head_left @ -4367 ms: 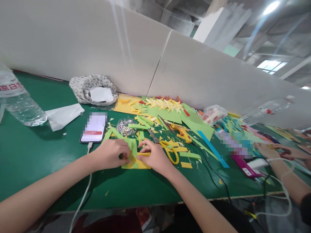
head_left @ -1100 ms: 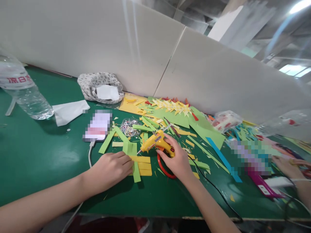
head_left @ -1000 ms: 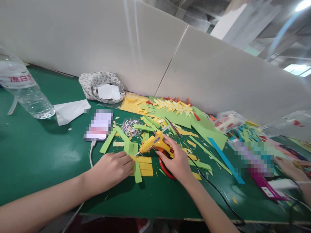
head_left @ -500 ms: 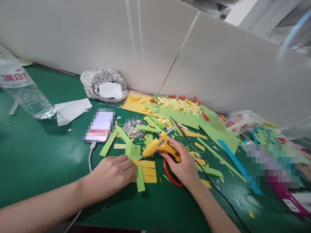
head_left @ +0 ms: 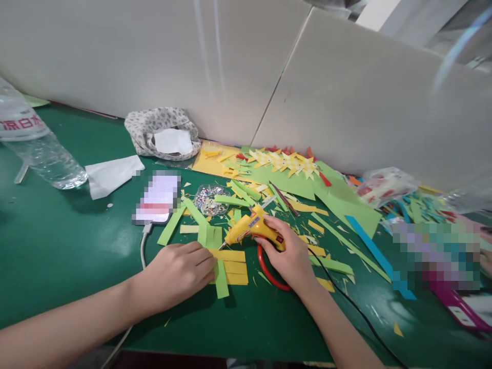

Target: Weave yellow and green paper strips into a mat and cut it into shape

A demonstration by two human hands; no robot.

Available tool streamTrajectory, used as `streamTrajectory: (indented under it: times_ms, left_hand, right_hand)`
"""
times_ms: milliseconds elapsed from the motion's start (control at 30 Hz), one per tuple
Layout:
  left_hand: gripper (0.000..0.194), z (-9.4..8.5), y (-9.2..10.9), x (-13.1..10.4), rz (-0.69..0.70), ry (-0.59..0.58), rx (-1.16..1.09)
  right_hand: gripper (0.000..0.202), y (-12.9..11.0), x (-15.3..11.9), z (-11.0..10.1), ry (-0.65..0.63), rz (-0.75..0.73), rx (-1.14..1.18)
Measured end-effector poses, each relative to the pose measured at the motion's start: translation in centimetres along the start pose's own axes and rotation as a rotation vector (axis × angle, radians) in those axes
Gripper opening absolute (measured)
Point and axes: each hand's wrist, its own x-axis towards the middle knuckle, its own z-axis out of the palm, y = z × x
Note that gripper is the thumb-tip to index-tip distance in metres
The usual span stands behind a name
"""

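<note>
My right hand [head_left: 286, 246] is closed around a yellow hot glue gun [head_left: 251, 229], a clear glue stick [head_left: 268, 201] poking out of its back. The nozzle points down and left, at the crossing of the paper strips by my left fingers. My left hand [head_left: 184, 271] is closed on the left side of the woven strips; its fingertips are partly hidden. Yellow paper strips [head_left: 236, 268] lie crosswise there, with a green paper strip [head_left: 221, 284] running over them towards me. Beneath the glue gun, red scissor handles [head_left: 271, 274] show beside my right hand.
A phone [head_left: 157, 197] on a white cable, a tray of small beads [head_left: 210, 200] and a water bottle [head_left: 46, 148] stand left. Behind lie paper scraps and a spiky yellow paper piece [head_left: 282, 162]. The glue gun's black cord [head_left: 357, 312] runs right, near a purple power strip [head_left: 457, 307].
Both hands stay almost in place, the glue gun's nozzle still at the strips. The whole view has shifted slightly.
</note>
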Motion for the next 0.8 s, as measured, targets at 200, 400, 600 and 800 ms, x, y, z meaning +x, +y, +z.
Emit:
streamTrajectory:
  times_ms: [200,400,600,800]
  left_hand:
    - [0.023,0.08,-0.18,-0.06,0.002,-0.034,0.016]
    - [0.022,0.07,-0.2,-0.05,-0.007,-0.028,-0.001]
    - [0.022,0.1,-0.11,-0.09,0.005,-0.015,0.014]
    - [0.023,0.01,0.01,-0.07,0.009,0.018,0.002]
  right_hand:
    - [0.039,-0.14,0.1,0.05,-0.007,0.016,0.022]
    - [0.039,-0.23,0.17,0.0,-0.026,0.026,0.026]
    - [0.052,-0.41,0.2,-0.31,0.003,0.071,0.035]
    - [0.052,-0.31,0.15,-0.23,-0.069,0.051,0.034]
